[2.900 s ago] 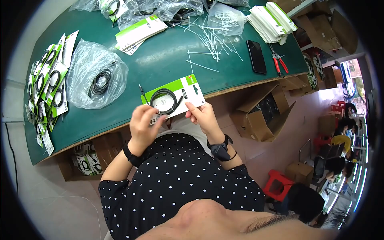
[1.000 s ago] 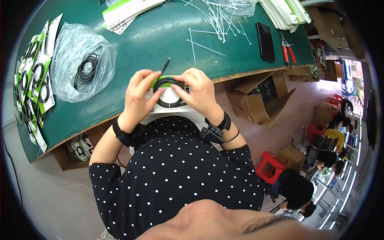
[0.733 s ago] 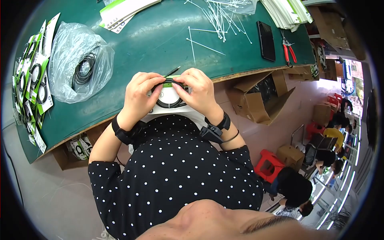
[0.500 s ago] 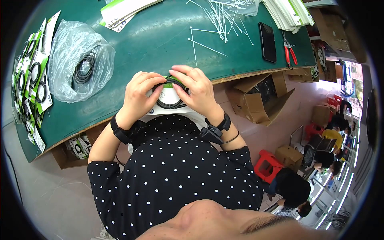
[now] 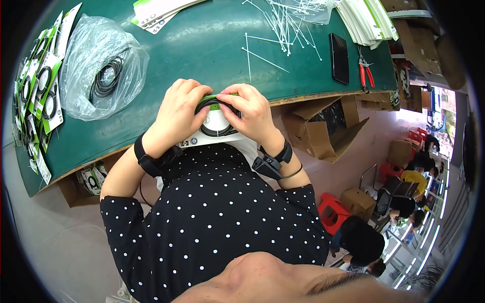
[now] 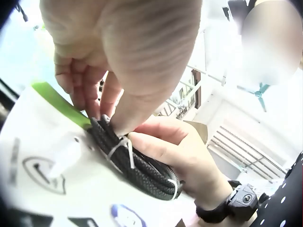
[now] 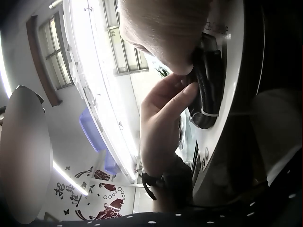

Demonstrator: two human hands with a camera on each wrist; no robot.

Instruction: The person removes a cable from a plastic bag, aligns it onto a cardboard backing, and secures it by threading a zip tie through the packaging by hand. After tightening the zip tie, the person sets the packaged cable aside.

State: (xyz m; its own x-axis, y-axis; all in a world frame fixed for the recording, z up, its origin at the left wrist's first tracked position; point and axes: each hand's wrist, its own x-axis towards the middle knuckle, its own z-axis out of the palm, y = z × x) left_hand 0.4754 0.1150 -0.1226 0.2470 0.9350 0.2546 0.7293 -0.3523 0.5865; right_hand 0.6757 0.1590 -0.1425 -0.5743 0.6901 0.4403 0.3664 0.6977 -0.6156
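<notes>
A coil of black cable [image 5: 218, 133] lies against a white and green cardboard card [image 5: 214, 121], held near my lap at the table's front edge. White ties [image 6: 130, 153] bind the coil in the left wrist view. My left hand [image 5: 178, 110] pinches the coil's upper left part between thumb and fingers. From the other side my right hand [image 5: 251, 115] grips its upper right part, fingertips close to those of the left. The cable's loose end is hidden behind the fingers.
A plastic bag [image 5: 103, 68] with another coil and a heap of carded cables [image 5: 43, 96] lie left. Loose cable ties [image 5: 283, 30], a phone [image 5: 339, 58], red-handled pliers [image 5: 366, 73] and stacked cards [image 5: 365, 22] lie right. An open carton [image 5: 323, 129] stands below the edge.
The right hand has gone from the card's edge to the coil, and both hands now hold it. The cable's upright plug end swung rightward and down, out of sight behind the fingers.
</notes>
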